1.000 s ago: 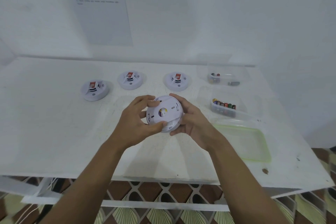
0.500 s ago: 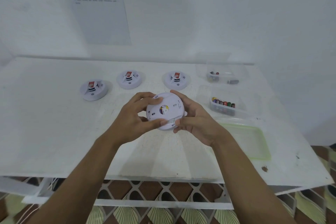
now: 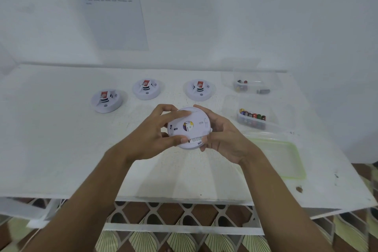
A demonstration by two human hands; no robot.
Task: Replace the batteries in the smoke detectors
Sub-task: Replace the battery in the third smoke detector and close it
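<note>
Both hands, left hand [image 3: 147, 139], right hand [image 3: 223, 139], fingers curled gripping round smooth white plastic smoke detector [image 3: 189, 128]

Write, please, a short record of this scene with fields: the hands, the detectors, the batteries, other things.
left hand: grips the held detector from its left side
right hand: grips the same detector from the right
held detector side seen: back
other detectors: three on the table, red labels up
near container: many batteries
far container: few batteries
green-rimmed tray: on the table, right of the hands
</note>
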